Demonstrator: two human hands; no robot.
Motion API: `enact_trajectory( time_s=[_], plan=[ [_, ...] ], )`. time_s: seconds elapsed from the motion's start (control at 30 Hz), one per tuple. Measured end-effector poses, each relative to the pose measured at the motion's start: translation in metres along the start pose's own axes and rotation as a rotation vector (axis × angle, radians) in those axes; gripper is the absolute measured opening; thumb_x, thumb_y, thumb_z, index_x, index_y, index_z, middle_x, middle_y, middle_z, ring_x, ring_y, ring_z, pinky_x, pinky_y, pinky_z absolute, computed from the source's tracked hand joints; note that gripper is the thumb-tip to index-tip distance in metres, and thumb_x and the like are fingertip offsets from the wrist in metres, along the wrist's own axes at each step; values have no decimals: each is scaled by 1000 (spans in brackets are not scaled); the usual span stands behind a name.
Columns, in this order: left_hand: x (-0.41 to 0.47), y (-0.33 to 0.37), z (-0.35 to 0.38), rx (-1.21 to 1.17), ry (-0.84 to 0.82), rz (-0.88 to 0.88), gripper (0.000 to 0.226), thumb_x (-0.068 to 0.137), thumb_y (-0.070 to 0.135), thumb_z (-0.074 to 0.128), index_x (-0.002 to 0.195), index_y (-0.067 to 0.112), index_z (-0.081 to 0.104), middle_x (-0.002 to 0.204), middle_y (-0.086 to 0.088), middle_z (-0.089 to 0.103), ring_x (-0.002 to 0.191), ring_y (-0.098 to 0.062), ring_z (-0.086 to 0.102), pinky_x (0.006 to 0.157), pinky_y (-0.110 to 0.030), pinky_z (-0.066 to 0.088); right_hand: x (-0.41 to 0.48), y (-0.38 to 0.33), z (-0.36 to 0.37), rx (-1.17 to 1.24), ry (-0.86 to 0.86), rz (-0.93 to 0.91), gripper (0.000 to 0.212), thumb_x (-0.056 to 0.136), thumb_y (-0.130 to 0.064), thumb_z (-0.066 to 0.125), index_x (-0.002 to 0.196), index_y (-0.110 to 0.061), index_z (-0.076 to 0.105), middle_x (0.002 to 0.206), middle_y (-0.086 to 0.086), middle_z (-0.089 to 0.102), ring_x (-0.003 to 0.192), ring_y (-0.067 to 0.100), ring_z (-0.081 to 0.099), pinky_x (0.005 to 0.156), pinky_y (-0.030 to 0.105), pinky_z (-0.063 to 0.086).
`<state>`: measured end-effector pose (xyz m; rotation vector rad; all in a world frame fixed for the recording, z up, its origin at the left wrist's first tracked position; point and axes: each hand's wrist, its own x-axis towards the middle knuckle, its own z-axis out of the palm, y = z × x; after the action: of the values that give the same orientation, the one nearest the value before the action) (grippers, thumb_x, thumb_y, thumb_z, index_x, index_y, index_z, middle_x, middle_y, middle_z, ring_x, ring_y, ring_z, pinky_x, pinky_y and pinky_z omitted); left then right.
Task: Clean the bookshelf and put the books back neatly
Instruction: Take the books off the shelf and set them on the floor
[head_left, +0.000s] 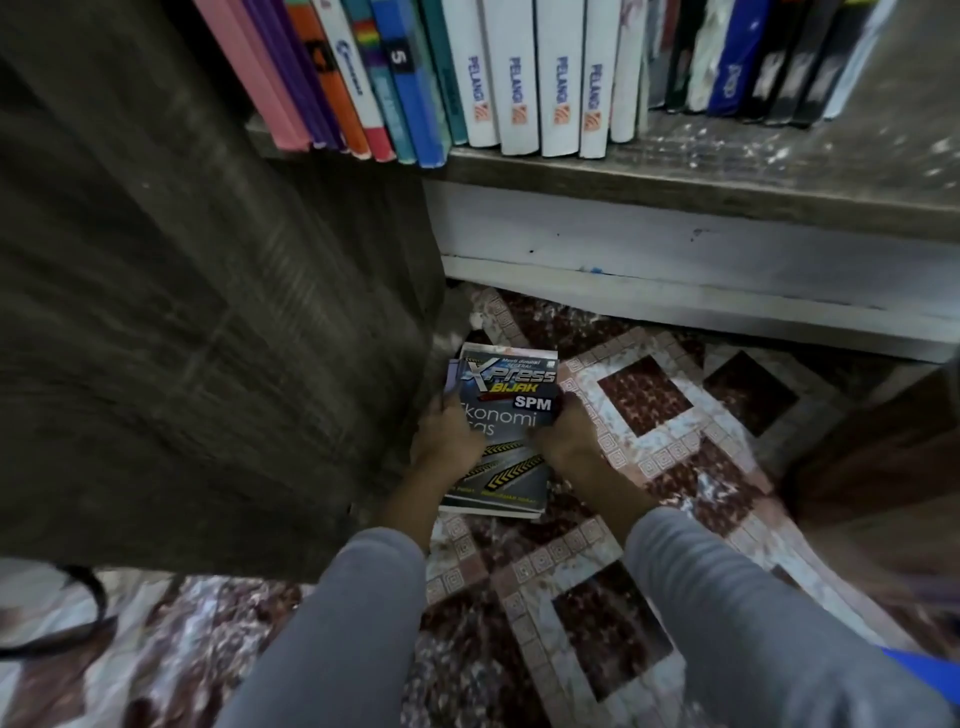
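Maroon patterned floor tiles (644, 395), dusty wooden shelf (727, 174)

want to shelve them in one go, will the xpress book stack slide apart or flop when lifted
Glossy covers on the book stack probably slide; edges look uneven. Thin paperbacks may sag between the left hand and right hand.

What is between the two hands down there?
A stack of books, held at its sides by the left hand and right hand, seen in the head view.
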<state>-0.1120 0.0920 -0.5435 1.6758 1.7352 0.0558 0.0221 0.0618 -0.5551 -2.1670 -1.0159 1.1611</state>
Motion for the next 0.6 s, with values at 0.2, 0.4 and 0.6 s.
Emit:
enact_trajectory(
  time_s=[0.2, 0.4, 0.6],
  plan=[
    [-32, 35, -22, 159, 53, 142, 50, 91, 19, 50, 140, 20, 41, 140, -7, 42, 123, -30, 45, 95, -40, 45, -27, -14, -39, -165, -7, -83, 69, 83, -27, 67, 139, -6, 32, 138, 18, 31, 124, 37, 41, 99, 38, 38],
    [-89, 69, -47, 241, 75, 234, 38, 90, 20, 49, 128, 19, 54, 127, -11, 57, 122, -28, 49, 109, -39, 33, -77, -14, -80, -327, 75, -130, 48, 90, -22, 57, 131, -3, 40, 137, 21, 35, 120, 37, 46, 98, 34, 39],
    [-161, 97, -76, 254, 137, 281, 34, 92, 22, 45, 125, 21, 53, 123, -9, 58, 113, -31, 55, 90, -37, 45, -148, -26, -117, -350, 118, -232, 21, 87, -17, 58, 103, -12, 45, 124, 19, 48, 110, 33, 51, 88, 30, 41]
  ],
)
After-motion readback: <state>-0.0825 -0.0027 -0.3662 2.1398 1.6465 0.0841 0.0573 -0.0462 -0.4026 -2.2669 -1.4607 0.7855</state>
